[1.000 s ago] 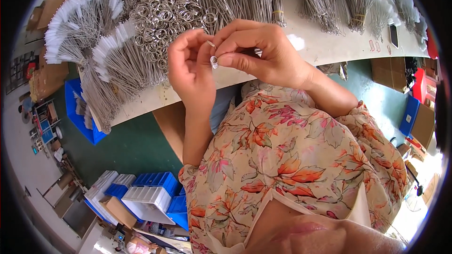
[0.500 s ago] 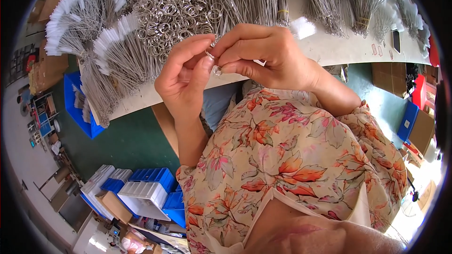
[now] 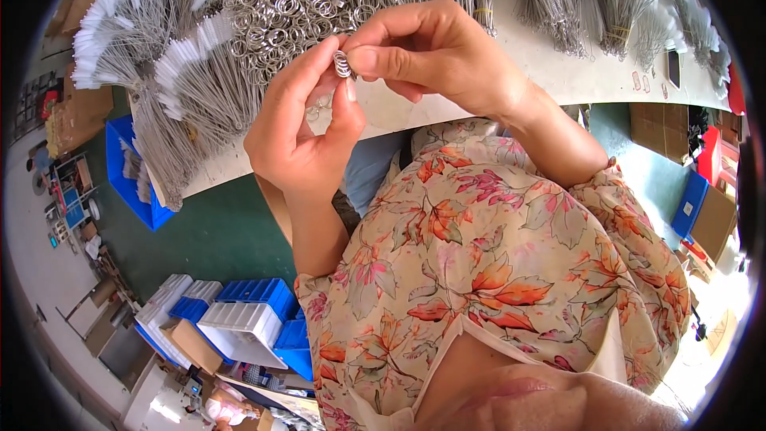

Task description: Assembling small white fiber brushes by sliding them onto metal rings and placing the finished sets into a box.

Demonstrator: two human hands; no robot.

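Above the table's near edge, my two hands meet around a small stack of silvery metal rings. My left hand pinches the stack between thumb and fingertips. From the other side, my right hand closes its thumb and forefinger on the same rings. Part of the stack is hidden by fingertips. Just behind them lies a big heap of loose metal rings. Some small shiny pieces show in the gap by my left palm, too blurred to name surely.
Bundles of wire-handled brushes with white bristles cover much of the white table. A dark phone-like slab lies at the right. On the floor are a blue bin at the left and stacked blue and white crates at lower left.
Both hands have moved up and slightly left. The rings now show as a stack between the fingertips, and my right thumb has come up against it.
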